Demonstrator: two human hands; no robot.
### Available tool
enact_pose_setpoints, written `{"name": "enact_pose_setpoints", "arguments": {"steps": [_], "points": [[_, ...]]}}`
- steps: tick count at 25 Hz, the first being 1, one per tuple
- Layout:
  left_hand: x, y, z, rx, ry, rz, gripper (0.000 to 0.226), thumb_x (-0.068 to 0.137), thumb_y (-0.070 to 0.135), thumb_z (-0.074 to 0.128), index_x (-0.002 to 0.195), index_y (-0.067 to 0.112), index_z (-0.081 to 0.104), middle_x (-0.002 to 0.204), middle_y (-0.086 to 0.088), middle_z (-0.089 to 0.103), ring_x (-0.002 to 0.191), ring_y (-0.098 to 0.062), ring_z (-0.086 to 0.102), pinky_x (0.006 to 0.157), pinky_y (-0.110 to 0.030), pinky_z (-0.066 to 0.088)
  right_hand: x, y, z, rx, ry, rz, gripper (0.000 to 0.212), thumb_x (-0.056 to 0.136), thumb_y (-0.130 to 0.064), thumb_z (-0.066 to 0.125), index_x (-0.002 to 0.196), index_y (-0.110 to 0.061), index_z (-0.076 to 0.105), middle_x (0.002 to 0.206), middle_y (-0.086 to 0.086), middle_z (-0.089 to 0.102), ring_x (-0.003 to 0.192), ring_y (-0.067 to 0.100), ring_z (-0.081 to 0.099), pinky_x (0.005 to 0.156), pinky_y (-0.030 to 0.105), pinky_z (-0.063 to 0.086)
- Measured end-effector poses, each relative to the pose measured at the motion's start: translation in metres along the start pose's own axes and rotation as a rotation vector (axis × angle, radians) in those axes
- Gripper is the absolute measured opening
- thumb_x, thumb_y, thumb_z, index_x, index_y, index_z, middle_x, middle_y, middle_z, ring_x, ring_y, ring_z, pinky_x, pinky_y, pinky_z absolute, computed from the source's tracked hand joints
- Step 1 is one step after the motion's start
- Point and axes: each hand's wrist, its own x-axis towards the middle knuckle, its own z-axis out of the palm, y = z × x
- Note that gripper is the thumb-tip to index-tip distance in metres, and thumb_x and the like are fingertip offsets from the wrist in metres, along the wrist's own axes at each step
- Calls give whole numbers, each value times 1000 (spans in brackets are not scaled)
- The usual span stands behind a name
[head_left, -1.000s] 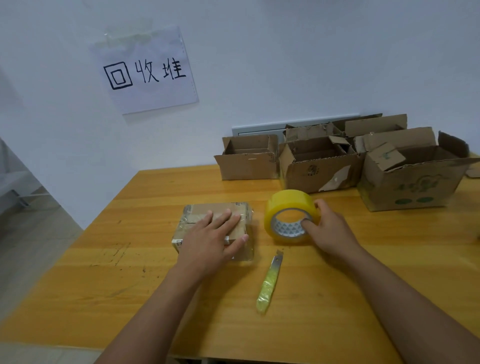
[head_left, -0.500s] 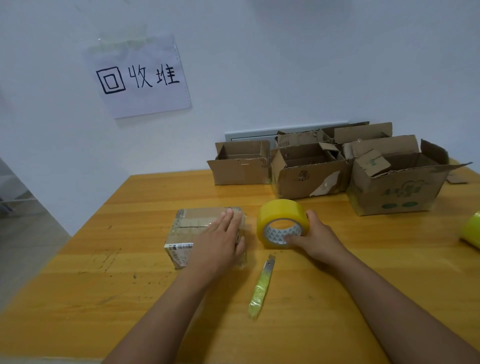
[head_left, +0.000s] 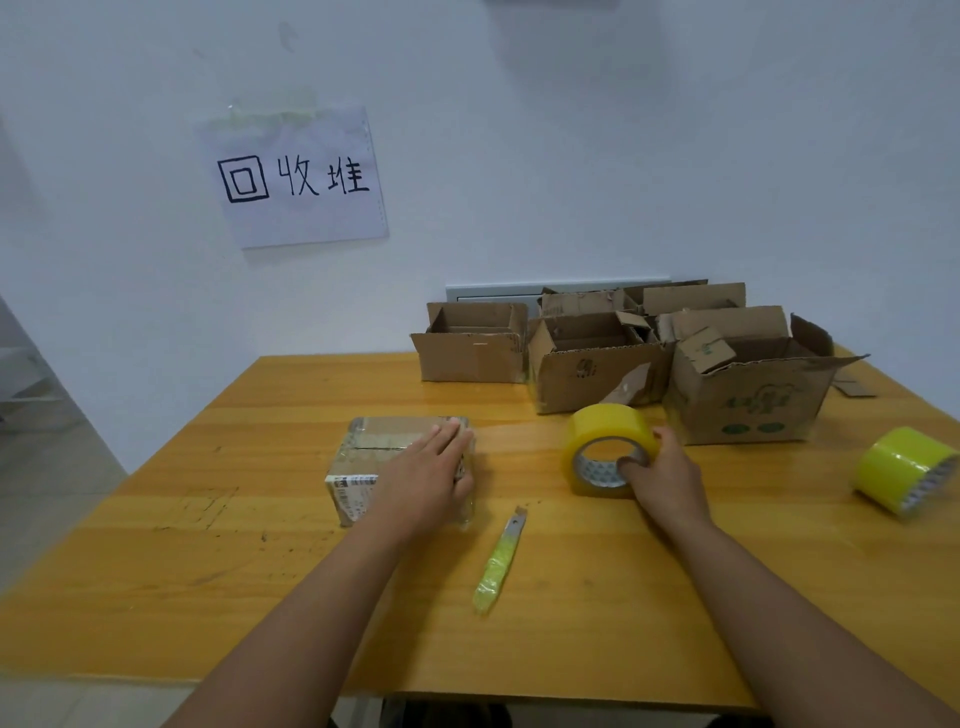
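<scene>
1. Two hands work on the bench (head_left: 208, 571): the left hand (head_left: 421, 478) lies flat, fingers straight, on a small box (head_left: 374, 441) that is taped closed, so its contents are hidden.
2. The right hand (head_left: 665, 478) grips a tape roll (head_left: 608, 441) standing on edge, well right of the box, with fingers hooked in its core.
3. The open cartons (head_left: 587, 374) at the back show only cardboard flaps inside.
4. A knife (head_left: 501, 558) lies between the arms.

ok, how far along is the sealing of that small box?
Done: the small brown cardboard box is closed, glossy tape already across its top and corners. In hand: the left hand presses flat on it; the right hand grips the yellow roll of packing tape, apart from the box, no strip visibly pulled. Left: probably another strip and a cut; the yellow-green utility knife lies untouched.
</scene>
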Motion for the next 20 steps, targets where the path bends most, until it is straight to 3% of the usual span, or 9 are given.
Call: {"name": "enact_pose_setpoints", "arguments": {"steps": [2, 6, 10, 15, 20], "points": [[0, -3, 0, -7, 7, 10, 59, 102, 43, 36, 156, 32, 15, 163, 16, 5, 150, -10, 9, 116, -36, 27, 2, 5, -1, 11, -13, 3, 51, 88, -27, 69, 133, -15, 47, 116, 12, 63, 104, 34, 58, 73, 35, 43], [2, -14, -3, -10, 18, -19, 57, 101, 40, 38, 155, 32, 21, 162, 18, 12, 149, -8, 14, 112, -37, 34, 2, 12, -15, -52, 182, -21, 42, 90, -26, 66, 127, -12, 50, 118, 16, 61, 103, 34, 57, 71, 34, 40], [2, -16, -3, 0, 21, -1, 56, 101, 40, 37, 154, 34, 22, 162, 19, 13, 149, -7, 14, 110, -36, 35, -7, 20, -13, -81, 77, 12, 59, 90, -36, 68, 136, -14, 39, 118, 16, 61, 106, 38, 58, 71, 35, 43], [-2, -43, -9, -29, 22, -42, 56, 99, 36, 43, 153, 35, 27, 161, 19, 19, 148, -6, 18, 109, -35, 36, 1, 23, -22, -101, 207, -25, 45, 95, -29, 59, 133, -13, 41, 119, 19, 57, 103, 37, 56, 72, 38, 46], [-1, -41, -5, -4, 33, -50, 55, 99, 37, 42, 152, 34, 28, 161, 18, 18, 148, -7, 18, 108, -37, 38, 0, 25, -14, -94, 145, -6, 54, 92, -32, 64, 134, -14, 35, 115, 17, 60, 101, 39, 59, 67, 36, 43]]}}
